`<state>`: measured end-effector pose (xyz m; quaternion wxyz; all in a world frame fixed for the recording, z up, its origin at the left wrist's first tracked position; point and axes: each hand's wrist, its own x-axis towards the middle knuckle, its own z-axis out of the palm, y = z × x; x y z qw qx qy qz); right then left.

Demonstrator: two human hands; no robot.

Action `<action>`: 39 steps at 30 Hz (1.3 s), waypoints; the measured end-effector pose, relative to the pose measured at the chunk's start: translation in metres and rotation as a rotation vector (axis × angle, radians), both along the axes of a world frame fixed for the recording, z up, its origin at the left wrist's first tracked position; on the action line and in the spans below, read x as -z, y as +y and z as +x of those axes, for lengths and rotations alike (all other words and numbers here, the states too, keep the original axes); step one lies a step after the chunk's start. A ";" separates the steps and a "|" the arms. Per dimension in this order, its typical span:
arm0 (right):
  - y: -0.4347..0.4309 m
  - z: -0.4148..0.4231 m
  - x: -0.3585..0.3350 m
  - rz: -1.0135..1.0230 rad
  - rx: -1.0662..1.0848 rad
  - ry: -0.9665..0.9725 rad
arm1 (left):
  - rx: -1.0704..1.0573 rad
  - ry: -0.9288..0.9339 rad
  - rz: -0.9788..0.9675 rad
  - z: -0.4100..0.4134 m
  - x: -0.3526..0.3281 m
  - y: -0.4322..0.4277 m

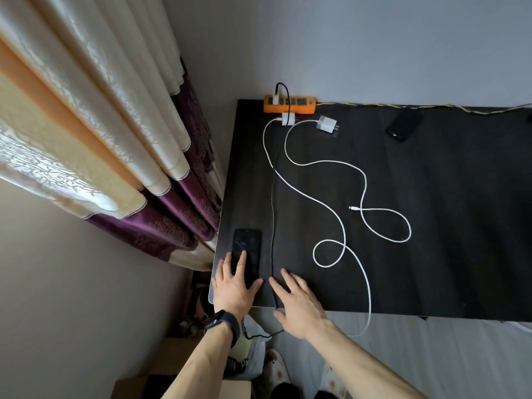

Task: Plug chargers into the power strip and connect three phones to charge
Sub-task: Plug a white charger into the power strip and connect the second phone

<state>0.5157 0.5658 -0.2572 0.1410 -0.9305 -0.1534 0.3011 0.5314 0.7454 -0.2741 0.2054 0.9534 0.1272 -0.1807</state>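
While the left hand point(234, 289) presses it flat-fingered, right hand point(299, 306) spread empty, the phone point(248, 245) lies lengthwise toward the power strip point(300, 107).

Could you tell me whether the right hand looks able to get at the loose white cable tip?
Probably yes: the right hand is open and empty, and the tip lies uncovered on the table ahead of it, with only flat cable between.
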 end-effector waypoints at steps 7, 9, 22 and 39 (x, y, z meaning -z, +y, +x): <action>-0.021 -0.003 -0.035 0.088 0.141 0.116 | 0.052 0.166 -0.005 -0.004 -0.024 0.010; -0.032 -0.007 -0.052 0.133 0.197 0.101 | 0.028 0.211 -0.033 -0.007 -0.035 0.005; -0.186 -0.015 -0.167 0.331 0.699 -0.353 | 0.333 -0.063 -0.256 0.050 -0.147 -0.149; -0.414 0.209 -0.069 0.063 0.620 -0.098 | 0.427 -0.010 -0.033 0.287 -0.095 -0.389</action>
